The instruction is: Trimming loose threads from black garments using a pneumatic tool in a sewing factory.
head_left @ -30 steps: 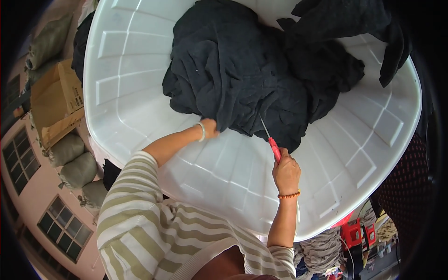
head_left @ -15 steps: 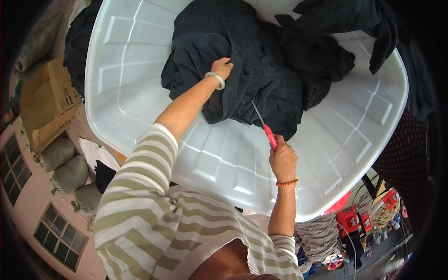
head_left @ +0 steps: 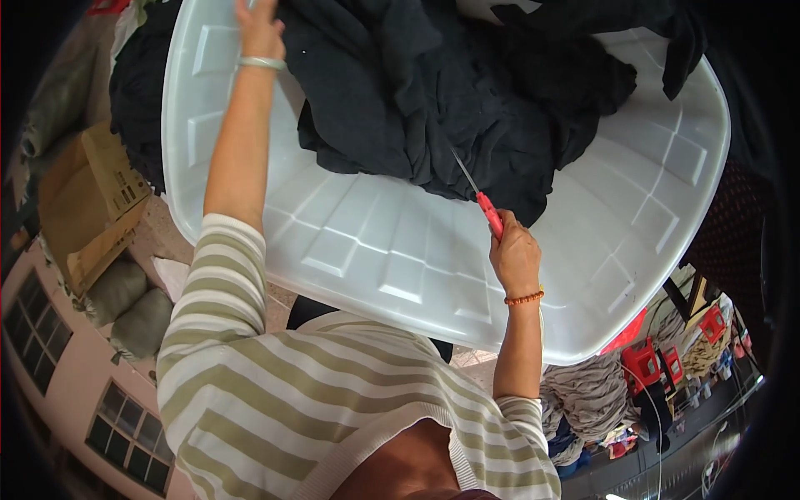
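A heap of black cloth lies in a large white plastic tub. My left hand, with a pale bangle on its wrist, is at the top edge of the view beside the cloth's left side. Its fingers are blurred and partly cut off, so I cannot see whether they grip the cloth. Closed around a red-handled tool with a thin metal shaft is my right hand, which wears a beaded bracelet. The shaft points up and left, with its tip at the cloth.
More black cloth hangs over the tub's far right rim. To the left stand an open cardboard box and stuffed sacks. Grey cloth bundles and red plastic stools are at lower right.
My left hand has moved from the middle of the cloth up and to the left. The cloth's upper left part now spreads farther left. My right hand has shifted slightly up and right with the tool.
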`<state>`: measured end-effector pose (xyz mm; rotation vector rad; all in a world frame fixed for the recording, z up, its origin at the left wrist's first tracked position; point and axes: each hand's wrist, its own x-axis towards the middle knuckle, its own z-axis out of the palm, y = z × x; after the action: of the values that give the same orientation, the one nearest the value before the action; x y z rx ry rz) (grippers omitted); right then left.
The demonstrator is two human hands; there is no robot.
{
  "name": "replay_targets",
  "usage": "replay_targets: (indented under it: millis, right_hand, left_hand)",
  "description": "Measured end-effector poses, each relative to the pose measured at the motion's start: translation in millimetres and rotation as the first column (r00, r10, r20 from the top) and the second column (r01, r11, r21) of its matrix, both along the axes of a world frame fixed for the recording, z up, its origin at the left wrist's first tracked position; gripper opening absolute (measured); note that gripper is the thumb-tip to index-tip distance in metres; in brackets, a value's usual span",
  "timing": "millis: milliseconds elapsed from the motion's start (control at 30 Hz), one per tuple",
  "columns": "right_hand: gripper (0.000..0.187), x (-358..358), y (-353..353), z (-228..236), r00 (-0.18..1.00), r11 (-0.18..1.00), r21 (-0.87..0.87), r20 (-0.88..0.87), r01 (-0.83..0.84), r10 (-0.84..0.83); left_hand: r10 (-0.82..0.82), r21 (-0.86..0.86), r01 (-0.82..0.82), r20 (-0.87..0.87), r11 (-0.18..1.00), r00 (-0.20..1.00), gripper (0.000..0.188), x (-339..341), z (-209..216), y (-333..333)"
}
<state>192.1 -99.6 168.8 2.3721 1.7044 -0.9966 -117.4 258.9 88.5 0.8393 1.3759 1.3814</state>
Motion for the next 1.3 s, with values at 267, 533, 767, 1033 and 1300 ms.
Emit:
replay_targets:
  millis: [267, 533, 767, 1033, 1300]
  right_hand:
    - [0.021, 3.6, -2.1, -13.7, 1.0, 0.997, -0.076, 0.006, 0.004, -0.004]
    - [0.022, 18.9, -9.1, -25.5, 1.0, 0.988, -0.155, 0.018, 0.004, -0.001]
    - [0.022, 38.2, -4.9, -24.6, 1.0, 0.99, -0.137, -0.002, 0.023, -0.024]
    - [0.025, 52.4, 1.9, -32.6, 0.997, 0.997, -0.07, 0.062, 0.046, -0.041]
    - [0.026, 44.3, 8.8, -46.6, 1.0, 0.987, -0.163, 0.01, 0.005, -0.004]
  left_hand:
    - [-0.419, -0.802, 0.257, 0.01, 0.539, 0.908, 0.074, 69.0, -201.9, -213.4]
    - [-0.51, -0.781, 0.32, 0.001, 0.537, 0.86, 0.046, 101.5, -216.5, -163.5]
    - [-0.58, -0.184, 0.806, 0.607, 0.562, 0.543, 0.025, 108.2, -31.8, -86.3]
    - [-0.574, -0.395, 0.631, 0.266, 0.668, 0.775, 0.027, 147.2, -100.4, -16.9]
    - [-0.712, -0.714, 0.318, -0.352, 0.624, 0.608, 0.07, 108.7, -205.8, -153.1]
